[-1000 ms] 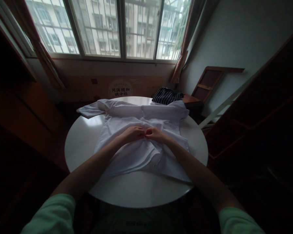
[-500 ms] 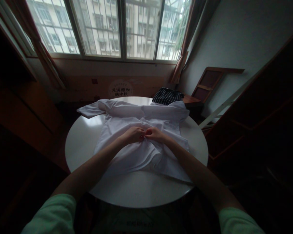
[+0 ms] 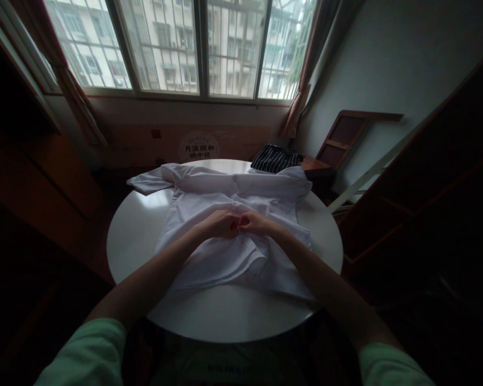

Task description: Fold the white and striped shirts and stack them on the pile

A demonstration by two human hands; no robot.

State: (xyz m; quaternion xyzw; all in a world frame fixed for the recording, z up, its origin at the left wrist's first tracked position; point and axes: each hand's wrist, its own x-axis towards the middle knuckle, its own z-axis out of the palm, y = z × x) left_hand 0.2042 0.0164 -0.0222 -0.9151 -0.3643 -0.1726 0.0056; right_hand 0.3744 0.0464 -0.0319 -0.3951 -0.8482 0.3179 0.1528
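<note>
A white short-sleeved shirt (image 3: 201, 203) lies spread over the round white table (image 3: 221, 316), its collar end toward the window. At the shirt's front middle, my left hand (image 3: 222, 222) and my right hand (image 3: 254, 222) meet, fingers closed in a pinch on the fabric. A small fold of cloth is pulled up between them; whether a button sits in the fingertips is too small to tell. Below the hands, the front edges ripple down to the hem.
A dark striped folded cloth (image 3: 276, 158) rests at the table's back right edge. Behind it stands a wooden chair (image 3: 342, 139). A barred window (image 3: 201, 48) fills the far wall. Dark wooden furniture (image 3: 418, 182) flanks the right side.
Both hands stay at the same spot with only slight finger movement. The shirt's lower front folds have shifted and settled a little near the hem.
</note>
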